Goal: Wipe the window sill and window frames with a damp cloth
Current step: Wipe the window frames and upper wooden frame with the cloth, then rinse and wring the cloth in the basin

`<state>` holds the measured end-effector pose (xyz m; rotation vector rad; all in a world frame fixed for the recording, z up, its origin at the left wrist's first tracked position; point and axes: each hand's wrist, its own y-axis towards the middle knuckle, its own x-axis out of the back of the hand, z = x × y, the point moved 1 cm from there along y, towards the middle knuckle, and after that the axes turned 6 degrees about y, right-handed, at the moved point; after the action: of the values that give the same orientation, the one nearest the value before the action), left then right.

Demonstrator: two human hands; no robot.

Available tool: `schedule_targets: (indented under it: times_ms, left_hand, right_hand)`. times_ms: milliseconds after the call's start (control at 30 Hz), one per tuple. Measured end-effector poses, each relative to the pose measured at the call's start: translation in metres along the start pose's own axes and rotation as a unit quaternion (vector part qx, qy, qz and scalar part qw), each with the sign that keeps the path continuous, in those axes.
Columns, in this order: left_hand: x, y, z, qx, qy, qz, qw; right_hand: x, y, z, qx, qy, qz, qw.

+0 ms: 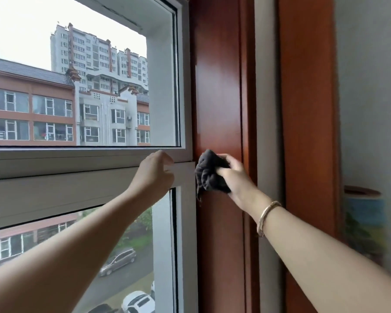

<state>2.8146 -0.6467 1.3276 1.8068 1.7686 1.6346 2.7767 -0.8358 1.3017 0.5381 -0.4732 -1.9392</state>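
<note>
Gripping a bunched dark grey cloth (209, 173), the right hand (237, 179) presses it against the reddish-brown wooden frame (219, 98), just right of the white window frame (186, 86). The left hand (154, 171) rests on the white frame's horizontal bar, fingers loosely curled and holding nothing. A gold bracelet (268, 213) circles the right wrist.

text: none legible — window frame, cloth, buildings outside | labels: none | numbers: none
</note>
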Motion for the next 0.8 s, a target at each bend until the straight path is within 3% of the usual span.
schedule_targets:
  times_ms: [233,367,467,633,800]
  left_hand:
    - [-0.061,-0.042,-0.081,-0.019,-0.090,0.095,0.991]
    - [-0.114,-0.078,-0.151,-0.026,-0.189,0.153,0.970]
    - [-0.162,-0.111,-0.203,0.026,-0.301,0.241,0.922]
    - [-0.240,-0.172,-0.286,0.098,-0.440,0.397,0.799]
    - [-0.299,-0.224,-0.351,0.111,-0.469,0.410,0.775]
  right_hand:
    - [0.112,-0.075,0.028,-0.034,0.033,-0.083,0.995]
    - [0.187,-0.123,0.048,-0.063,0.059,-0.131,0.988]
    - [0.247,-0.161,0.058,-0.094,0.071,-0.174,0.978]
    - [0.345,-0.228,0.074,-0.145,0.076,-0.195,0.967]
    - [0.431,-0.284,0.070,-0.204,0.019,-0.265,0.942]
